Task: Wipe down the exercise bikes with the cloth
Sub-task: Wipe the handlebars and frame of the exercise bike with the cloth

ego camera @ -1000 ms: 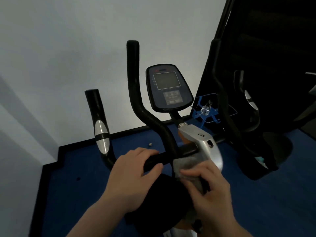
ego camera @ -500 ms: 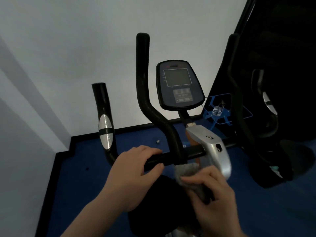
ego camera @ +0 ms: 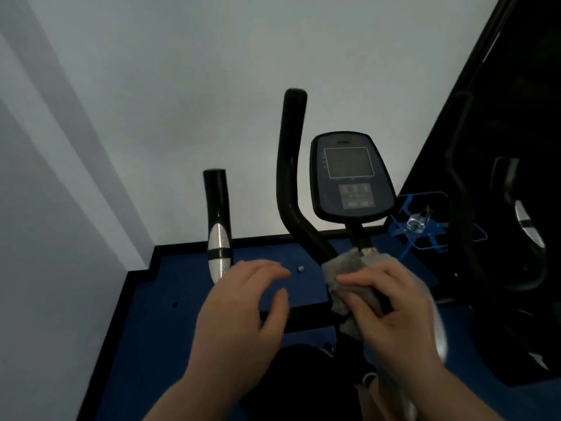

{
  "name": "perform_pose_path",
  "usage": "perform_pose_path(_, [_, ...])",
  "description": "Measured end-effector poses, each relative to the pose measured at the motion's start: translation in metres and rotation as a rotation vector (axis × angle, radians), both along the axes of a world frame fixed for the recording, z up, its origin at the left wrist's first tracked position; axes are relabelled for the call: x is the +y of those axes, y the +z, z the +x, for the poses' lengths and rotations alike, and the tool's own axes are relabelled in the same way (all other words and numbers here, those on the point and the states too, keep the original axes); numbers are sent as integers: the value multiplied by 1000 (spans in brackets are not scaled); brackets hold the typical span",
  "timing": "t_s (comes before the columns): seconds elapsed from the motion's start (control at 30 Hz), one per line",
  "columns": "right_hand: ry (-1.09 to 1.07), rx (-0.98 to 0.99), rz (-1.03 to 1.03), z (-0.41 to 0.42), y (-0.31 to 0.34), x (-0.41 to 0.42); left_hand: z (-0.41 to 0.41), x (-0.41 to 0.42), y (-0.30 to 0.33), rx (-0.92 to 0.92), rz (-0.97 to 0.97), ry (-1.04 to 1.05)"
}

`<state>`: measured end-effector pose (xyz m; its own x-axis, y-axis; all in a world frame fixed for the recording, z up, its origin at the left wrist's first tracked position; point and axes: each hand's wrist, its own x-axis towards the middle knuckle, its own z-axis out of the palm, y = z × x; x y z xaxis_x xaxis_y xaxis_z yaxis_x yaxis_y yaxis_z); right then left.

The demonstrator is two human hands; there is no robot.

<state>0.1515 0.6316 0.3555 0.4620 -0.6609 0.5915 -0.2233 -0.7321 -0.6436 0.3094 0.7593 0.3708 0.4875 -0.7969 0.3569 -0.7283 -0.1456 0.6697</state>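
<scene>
1. Right behind the bike console: white wall; blue rack w/ clear bottle to its right; black handlebar upright left of it.
2. Below console: right hand closed on grey cloth, pressed at the post base.
3. Left hand fingers spread, loosely over the crossbar, holds nothing.

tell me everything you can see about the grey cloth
The grey cloth is small, soft-looking and crumpled, fuzzy like terry or microfibre. It is bunched around the bike's centre post just below the console stem, beside the base of the curved black handlebar. The right hand presses it there, fingers spread over its lower part; its upper edge sticks out above them. The left hand does not touch it.
</scene>
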Motion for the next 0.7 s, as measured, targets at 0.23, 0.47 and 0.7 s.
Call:
perform_pose_path(0.23, [49, 20, -16, 97, 49, -29, 84, -36, 41, -129, -188, 211])
perform_pose_path(0.47, [-16, 121, -56, 64, 39, -27, 108, -62, 36, -81, -36, 139])
perform_pose_path(0.7, [-149, -9, -50, 129, 66, -57, 111, -65, 29, -163, -29, 149])
